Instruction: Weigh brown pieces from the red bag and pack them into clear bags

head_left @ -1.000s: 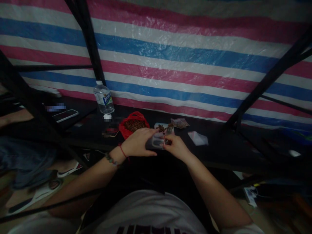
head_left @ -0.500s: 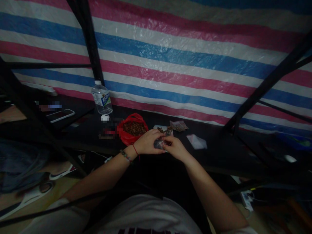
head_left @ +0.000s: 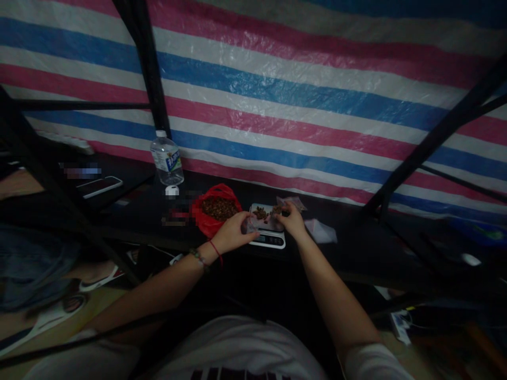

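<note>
A small clear plastic bag stretches between my hands above a white digital kitchen scale. My left hand grips one end of the bag with the thumb and fingers. At the other end, where small brown pieces show, my right hand pinches it with thumb and forefinger. Small brown pieces lie on the scale's plate, partly behind the bag. Just left of the scale, an open red plastic bag holds a heap of brown pieces like nuts or seeds.
Behind the scale lies another filled clear bag. Flat empty bags are to its right. A water bottle, a white earbud case and a phone are on the left. Black metal posts frame the black tabletop.
My hands have moved apart, the right one up and away, the left one slightly left. The bag is now spread between them, and the scale's front panel has come into view.
</note>
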